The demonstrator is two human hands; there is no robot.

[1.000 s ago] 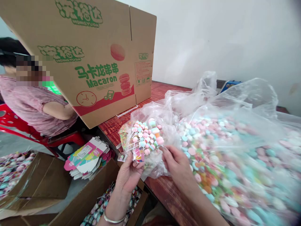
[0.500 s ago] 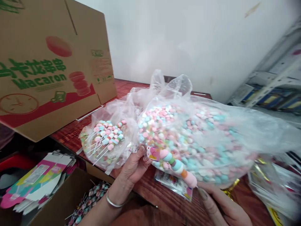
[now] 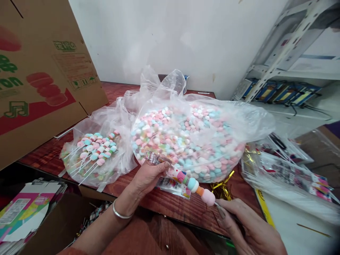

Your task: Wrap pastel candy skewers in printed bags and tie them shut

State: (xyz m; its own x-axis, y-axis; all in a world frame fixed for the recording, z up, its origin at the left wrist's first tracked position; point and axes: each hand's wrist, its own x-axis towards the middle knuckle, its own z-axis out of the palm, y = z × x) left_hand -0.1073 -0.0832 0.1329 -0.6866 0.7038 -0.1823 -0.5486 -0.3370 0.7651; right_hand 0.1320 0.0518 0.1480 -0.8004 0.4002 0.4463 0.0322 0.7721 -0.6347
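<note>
My left hand [image 3: 148, 177], with a bangle at the wrist, pinches a small printed clear plastic bag [image 3: 156, 158] between thumb and fingers. A marshmallow skewer [image 3: 208, 197] of pink, blue, white and orange pieces sits with its upper end inside the bag's mouth, its lower pieces outside. My right hand [image 3: 248, 224] grips the skewer's stick just below the lowest pink piece. Under them another printed bag [image 3: 175, 187] lies flat on the reddish wooden table [image 3: 186, 209]. Behind is a large clear sack of loose marshmallows [image 3: 212, 156].
Several finished-looking marshmallow skewers [image 3: 98, 145] lie on a plastic bag at left. A tall carton [image 3: 53, 71] stands behind them. Below left, an open box [image 3: 61, 219] holds small wrapped pieces, beside folded printed cartons [image 3: 29, 209]. More packaging bags [image 3: 287, 170] lie right, near a white shelf [image 3: 287, 46].
The view has turned to the right. The skewer has slid further into the bag, so its top pieces are now covered. Both hands keep their hold.
</note>
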